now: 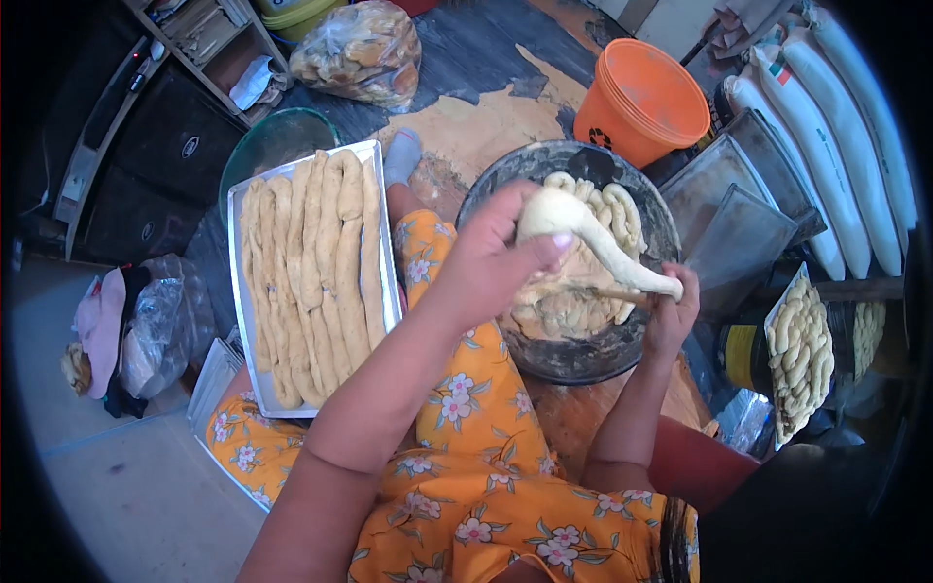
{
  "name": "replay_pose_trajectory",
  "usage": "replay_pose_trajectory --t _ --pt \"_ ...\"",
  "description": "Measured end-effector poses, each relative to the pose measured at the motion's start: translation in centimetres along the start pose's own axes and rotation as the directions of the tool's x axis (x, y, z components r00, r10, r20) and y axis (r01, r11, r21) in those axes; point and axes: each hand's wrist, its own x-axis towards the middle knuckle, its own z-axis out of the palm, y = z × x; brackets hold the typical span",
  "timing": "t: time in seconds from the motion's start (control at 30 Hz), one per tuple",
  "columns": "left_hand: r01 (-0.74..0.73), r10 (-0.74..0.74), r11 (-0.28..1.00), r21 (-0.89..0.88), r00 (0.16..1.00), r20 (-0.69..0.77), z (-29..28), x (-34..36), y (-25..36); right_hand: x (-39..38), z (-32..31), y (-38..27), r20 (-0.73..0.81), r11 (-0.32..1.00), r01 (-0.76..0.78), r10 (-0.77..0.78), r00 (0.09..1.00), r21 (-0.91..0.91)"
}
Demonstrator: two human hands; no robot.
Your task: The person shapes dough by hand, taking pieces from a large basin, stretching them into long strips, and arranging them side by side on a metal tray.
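Note:
A pale length of dough is stretched over a large black basin. My left hand grips its thick, rounded end, thumb across the top. With the fingers of my right hand I pinch the thin, drawn-out end. Below it, twisted dough ropes and a tan, crumbly mass lie in the basin, partly hidden by my hands. To my left, a shallow metal tray leans across my leg, filled with tan-coated dough strips laid lengthwise side by side.
Beyond the basin stands an orange bucket. A clear bag of bread rests at the far left, near a green tub. Flat metal pans and long white sacks line the right, with another dough-filled tray nearer me.

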Motion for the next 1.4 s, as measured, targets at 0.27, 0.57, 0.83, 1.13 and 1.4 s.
replay_pose_trajectory --t 0.27,0.57,0.83,1.13,1.4 --pt "-0.055 0.056 0.977 -0.207 0.998 -0.003 1.0 -0.1 -0.1 -3.3 -0.8 23.3 0.465 0.503 0.189 0.507 0.725 -0.843" --pt "-0.128 -0.037 0.943 0.309 0.879 0.476 6.5 -4.4 -5.8 -6.5 -9.7 25.0 0.372 0.578 -0.094 0.631 0.680 -0.810" --pt "-0.056 -0.693 0.353 0.934 0.656 0.301 1.5 -6.6 -21.6 -0.2 -1.2 21.0 0.363 0.496 0.066 0.533 0.764 -0.866" --pt "0.381 -0.613 0.646 0.662 0.775 0.152 -1.1 -2.8 -21.7 -6.7 6.1 25.1 0.451 0.326 0.360 0.274 0.849 -0.874" --pt "0.253 -0.559 0.548 0.797 0.820 0.125 0.1 0.0 -23.1 -2.6 2.1 9.2 0.707 0.858 -0.488 0.446 0.549 -0.163"
